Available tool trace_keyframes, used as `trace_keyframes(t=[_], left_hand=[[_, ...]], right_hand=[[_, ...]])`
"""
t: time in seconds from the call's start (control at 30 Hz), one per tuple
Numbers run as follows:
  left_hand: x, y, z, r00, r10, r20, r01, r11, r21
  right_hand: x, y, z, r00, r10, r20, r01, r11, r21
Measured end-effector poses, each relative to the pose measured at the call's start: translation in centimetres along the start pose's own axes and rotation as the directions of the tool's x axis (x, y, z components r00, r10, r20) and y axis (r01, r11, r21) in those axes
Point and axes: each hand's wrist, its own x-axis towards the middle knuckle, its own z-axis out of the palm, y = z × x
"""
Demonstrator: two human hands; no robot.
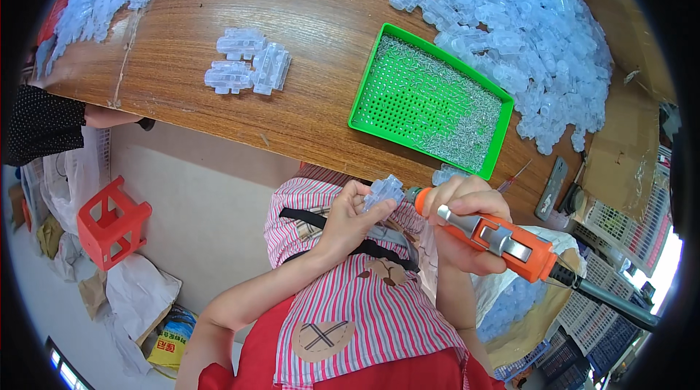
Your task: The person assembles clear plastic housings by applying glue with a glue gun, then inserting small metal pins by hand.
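My left hand (341, 226) grips a small clear plastic part (383, 192) in its fingertips, just off the table's near edge. My right hand (472, 199) is wrapped round an orange electric screwdriver (537, 253) lying sideways, its nose at the part's right end. Whether the bit touches the part is hidden. Beyond my hands, a green perforated tray (355, 110) holds many small metal screws, heaped at its right side. Another clear part (448, 173) lies partly hidden between the tray and my right hand. Several clear parts (270, 69) form a cluster on the table at left.
Large heaps of clear parts (525, 33) cover the far side of the brown table (306, 91). A thin screwdriver (516, 174) and a grey bar-shaped tool (552, 187) lie at right. A red stool (111, 222) stands lower left. Someone's dark dotted sleeve (45, 125) shows at far left.
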Motion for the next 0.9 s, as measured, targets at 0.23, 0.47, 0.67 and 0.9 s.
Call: trace_keyframes(t=[0.23, 0.47, 0.67, 0.9], left_hand=[[0.1, -0.5, -0.4, 0.998, 0.051, 0.021, -0.051, 0.998, 0.027], [0.3, -0.9, -0.5, 0.996, 0.086, 0.025, -0.086, 0.996, 0.011], [0.5, -1.4, -0.4, 0.991, 0.133, -0.006, -0.133, 0.991, -0.029], [0.6, -0.8, -0.4, 0.988, 0.156, 0.007, -0.156, 0.988, -0.019]], right_hand=[[-0.2, 0.3, 0.1, 0.998, 0.056, 0.001, -0.056, 0.998, 0.006], [-0.7, 1.2, -0.1, 0.994, -0.008, 0.109, 0.019, 0.995, -0.094], [-0.5, 1.0, 0.3, 0.992, 0.03, 0.12, -0.015, 0.992, -0.126], [0.1, 1.2, 0.5, 0.991, 0.047, 0.129, -0.021, 0.981, -0.194]])
